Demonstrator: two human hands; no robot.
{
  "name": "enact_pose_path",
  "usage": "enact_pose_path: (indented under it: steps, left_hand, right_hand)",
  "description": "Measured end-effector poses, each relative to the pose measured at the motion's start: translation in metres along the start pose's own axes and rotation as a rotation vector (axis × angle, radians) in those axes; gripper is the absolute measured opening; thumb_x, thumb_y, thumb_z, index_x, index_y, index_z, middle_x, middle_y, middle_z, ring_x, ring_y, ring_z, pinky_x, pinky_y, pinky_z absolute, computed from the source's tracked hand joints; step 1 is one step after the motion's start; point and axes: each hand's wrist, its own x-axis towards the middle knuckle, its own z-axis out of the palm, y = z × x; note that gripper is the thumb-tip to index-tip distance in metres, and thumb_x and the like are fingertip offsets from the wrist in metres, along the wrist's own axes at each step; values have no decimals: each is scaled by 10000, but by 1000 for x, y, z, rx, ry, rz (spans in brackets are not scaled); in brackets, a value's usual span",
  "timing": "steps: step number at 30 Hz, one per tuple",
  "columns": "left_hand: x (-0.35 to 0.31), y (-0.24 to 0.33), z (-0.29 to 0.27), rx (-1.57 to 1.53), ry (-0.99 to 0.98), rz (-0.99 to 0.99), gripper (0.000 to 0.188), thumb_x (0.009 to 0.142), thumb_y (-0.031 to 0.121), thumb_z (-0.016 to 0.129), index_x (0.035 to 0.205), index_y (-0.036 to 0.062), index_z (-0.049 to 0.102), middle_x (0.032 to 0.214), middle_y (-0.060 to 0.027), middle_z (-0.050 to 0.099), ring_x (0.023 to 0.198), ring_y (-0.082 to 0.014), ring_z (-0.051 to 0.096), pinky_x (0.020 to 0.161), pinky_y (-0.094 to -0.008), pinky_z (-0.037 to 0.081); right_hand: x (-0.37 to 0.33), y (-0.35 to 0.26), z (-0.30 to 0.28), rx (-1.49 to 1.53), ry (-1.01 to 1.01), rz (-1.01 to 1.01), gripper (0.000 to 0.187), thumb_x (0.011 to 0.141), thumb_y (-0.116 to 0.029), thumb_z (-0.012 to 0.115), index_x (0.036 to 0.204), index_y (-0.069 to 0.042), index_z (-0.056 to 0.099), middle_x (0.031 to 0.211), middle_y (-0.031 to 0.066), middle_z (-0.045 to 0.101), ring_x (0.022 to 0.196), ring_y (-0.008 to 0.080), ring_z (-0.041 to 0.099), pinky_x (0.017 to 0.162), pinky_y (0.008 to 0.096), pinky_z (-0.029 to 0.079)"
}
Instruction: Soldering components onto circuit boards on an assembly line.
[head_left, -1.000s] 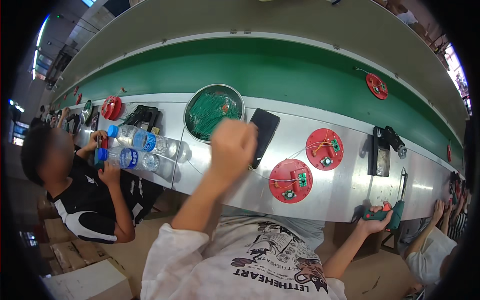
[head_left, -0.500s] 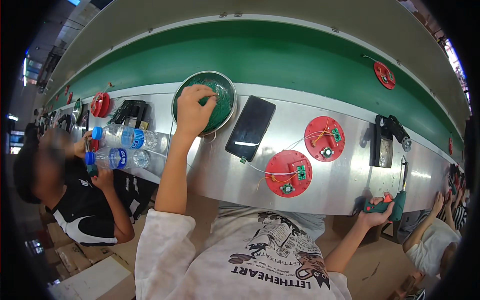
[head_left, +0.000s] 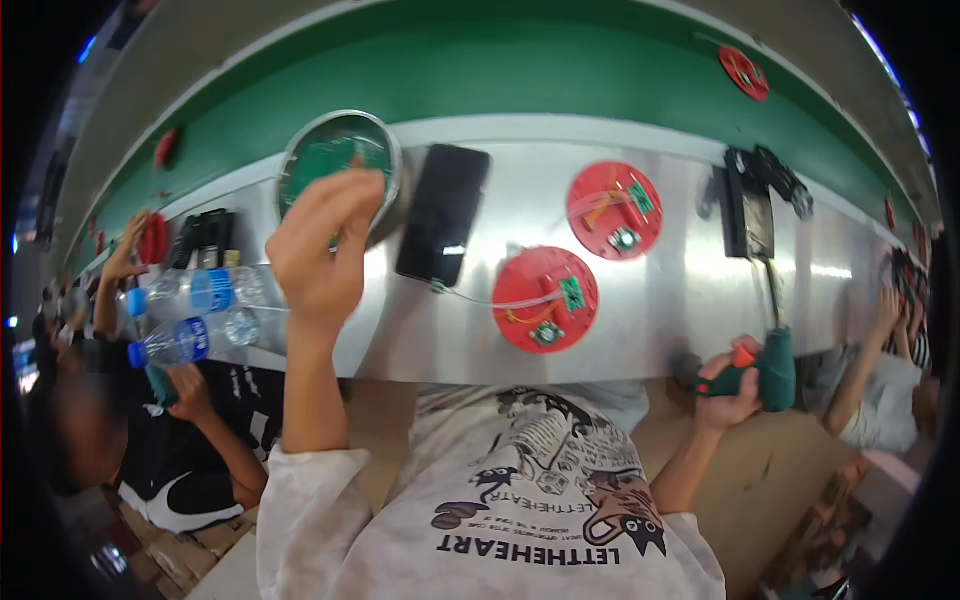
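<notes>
My left hand (head_left: pixel 325 250), blurred by motion, is raised over the near side of a metal bowl (head_left: pixel 392 150) of small green pieces (head_left: pixel 325 165). Its fingers are pinched together; a small green bit shows beside them, but what they hold is unclear. My right hand (head_left: pixel 735 395) grips a green soldering gun (head_left: pixel 777 370) with a red trigger, its thin tip pointing away from me toward a black soldering stand (head_left: pixel 748 215). Between my hands lie two red discs, the nearer disc (head_left: pixel 520 325) and the farther disc (head_left: pixel 590 225), both carrying wires and small green circuit boards.
A dark phone (head_left: pixel 445 215) lies right of the bowl. Two water bottles (head_left: pixel 185 342) lie on their sides at left, near a co-worker (head_left: pixel 200 430). Another red disc (head_left: pixel 743 73) sits on the green belt (head_left: pixel 560 75) behind the metal table. Another person (head_left: pixel 875 400) works at right.
My left hand has drawn back from inside the bowl, its fingers now closed together. My right hand still holds the soldering gun. The view has shifted, and the co-worker at left has raised a hand toward a red disc.
</notes>
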Motion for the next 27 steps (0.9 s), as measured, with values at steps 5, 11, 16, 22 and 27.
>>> enact_pose_path:
  steps: [5,11,16,22,27]
  left_hand:
    - [-62,55,45,-137,-344,112,310,736,-142,683,1022,-45,751,830,-151,675,696,-285,650,609,-346,529]
    - [-115,70,99,-87,-218,103,186,744,-44,744,926,-18,715,719,-87,573,589,-252,545,507,-368,447]
    - [-138,63,127,97,-123,126,122,733,10,756,758,29,638,655,-61,492,547,-225,495,467,-353,400]
    - [-141,62,128,133,-61,124,137,701,20,750,726,53,619,651,-50,480,548,-220,496,460,-348,394]
    - [-141,60,129,130,-77,126,137,701,25,750,723,60,620,652,-46,480,547,-217,492,460,-343,395]
  right_hand:
    - [-71,-10,18,-210,-279,187,544,879,-350,753,1198,69,616,1020,133,676,750,196,647,666,338,535]
    - [-83,-18,36,-467,-525,220,375,807,-142,777,1094,75,671,946,115,689,732,166,654,699,305,534]
    - [-76,-20,41,-436,-427,296,291,768,-87,744,1015,62,699,883,103,675,673,160,624,680,281,523]
    - [-75,-4,23,-415,-574,159,590,877,-392,817,1203,69,645,946,95,661,606,162,633,571,293,479]
    - [-76,-8,35,-405,-514,206,430,814,-240,779,1091,70,667,908,108,668,644,173,634,616,287,500]
